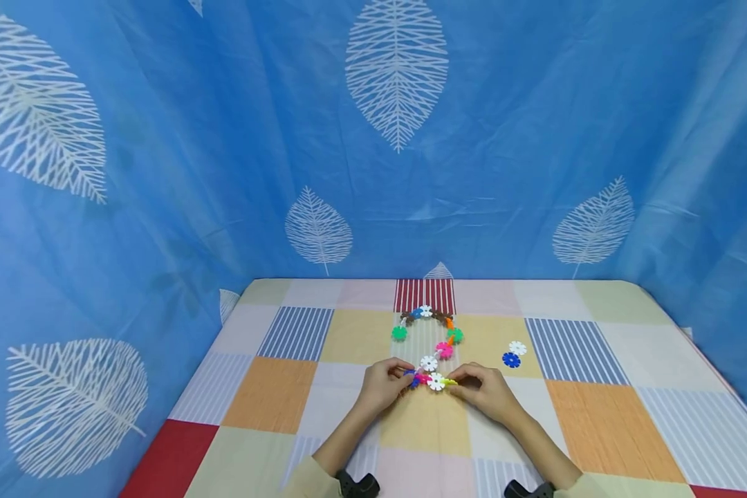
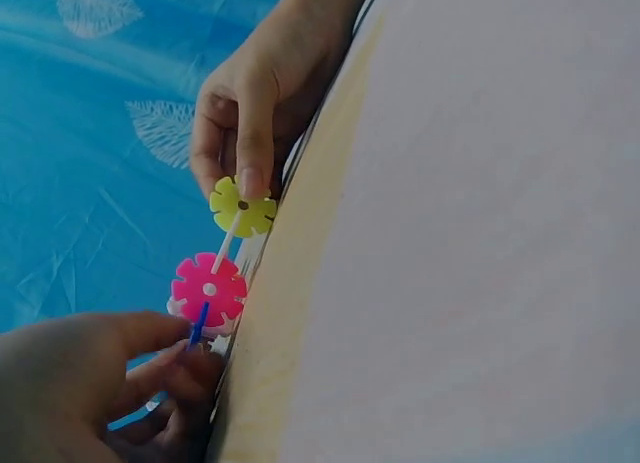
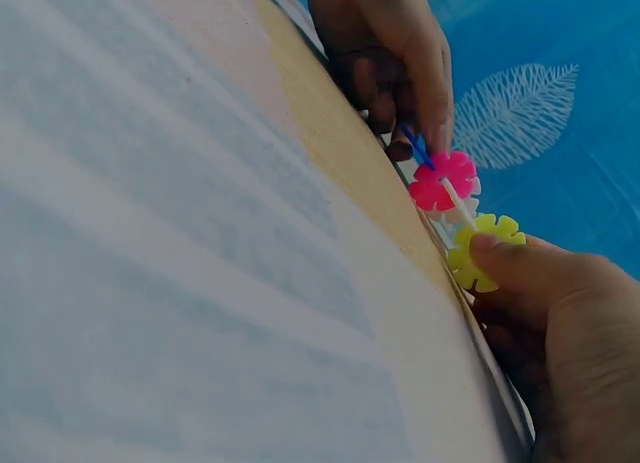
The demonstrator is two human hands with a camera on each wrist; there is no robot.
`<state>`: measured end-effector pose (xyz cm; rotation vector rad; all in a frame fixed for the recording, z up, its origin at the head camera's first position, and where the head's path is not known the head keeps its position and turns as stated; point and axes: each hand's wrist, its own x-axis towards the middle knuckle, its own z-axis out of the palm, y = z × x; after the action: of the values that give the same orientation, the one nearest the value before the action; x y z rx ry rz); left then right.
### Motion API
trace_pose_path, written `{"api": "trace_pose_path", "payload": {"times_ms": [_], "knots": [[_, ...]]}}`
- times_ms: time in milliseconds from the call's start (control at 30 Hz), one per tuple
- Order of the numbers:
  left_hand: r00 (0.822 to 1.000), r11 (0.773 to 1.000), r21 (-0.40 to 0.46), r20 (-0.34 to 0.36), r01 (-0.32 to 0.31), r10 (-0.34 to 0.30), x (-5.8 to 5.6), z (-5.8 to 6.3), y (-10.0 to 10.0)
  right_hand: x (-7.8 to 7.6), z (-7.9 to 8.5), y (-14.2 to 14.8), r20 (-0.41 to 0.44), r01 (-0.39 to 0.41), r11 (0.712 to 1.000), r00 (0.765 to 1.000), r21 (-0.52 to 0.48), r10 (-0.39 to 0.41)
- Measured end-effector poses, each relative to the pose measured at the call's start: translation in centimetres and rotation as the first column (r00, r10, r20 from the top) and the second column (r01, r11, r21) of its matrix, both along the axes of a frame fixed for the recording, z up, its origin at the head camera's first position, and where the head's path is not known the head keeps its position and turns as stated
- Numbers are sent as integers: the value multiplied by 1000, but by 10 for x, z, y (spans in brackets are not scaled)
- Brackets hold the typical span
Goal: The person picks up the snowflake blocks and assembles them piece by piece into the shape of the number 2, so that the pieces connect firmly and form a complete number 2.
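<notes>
Notched plastic snowflake discs are joined in a curved chain on the patchwork cloth. Its near row runs from a blue disc point(image 2: 199, 325) through a pink disc point(image 2: 208, 286) and a white disc point(image 1: 436, 382) to a yellow disc point(image 3: 468, 268). My left hand point(image 1: 382, 384) pinches the blue disc at the row's left end, partly covering it. From the other side, the thumb and fingers of my right hand point(image 1: 488, 393) pinch the yellow disc. Beyond the hands, the chain continues by a white disc point(image 1: 429, 363) and a pink disc point(image 1: 444, 351) into an arch ending at a green disc point(image 1: 399, 333).
A loose white disc point(image 1: 518, 348) and a loose blue disc point(image 1: 511, 360) lie together to the right of the chain. The table's patchwork cloth point(image 1: 274, 394) spreads around the hands. Blue leaf-print curtains point(image 1: 473, 173) stand behind the table and along its sides.
</notes>
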<state>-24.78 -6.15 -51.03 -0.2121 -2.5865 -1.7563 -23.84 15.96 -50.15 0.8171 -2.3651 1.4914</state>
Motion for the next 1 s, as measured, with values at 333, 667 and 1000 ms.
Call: {"api": "trace_pose_path", "payload": {"times_ms": [333, 667, 1000], "knots": [[948, 998, -27, -314, -62, 51, -3, 10, 4, -32, -13, 47, 38, 196, 980, 980, -25, -195], [742, 938, -315, -593, 143, -312, -3, 6, 33, -51, -18, 102, -84, 568, 789, 820, 233, -566], [717, 872, -488, -589, 50, -371, -6, -5, 36, -53, -22, 99, -33, 552, 801, 828, 232, -560]]}}
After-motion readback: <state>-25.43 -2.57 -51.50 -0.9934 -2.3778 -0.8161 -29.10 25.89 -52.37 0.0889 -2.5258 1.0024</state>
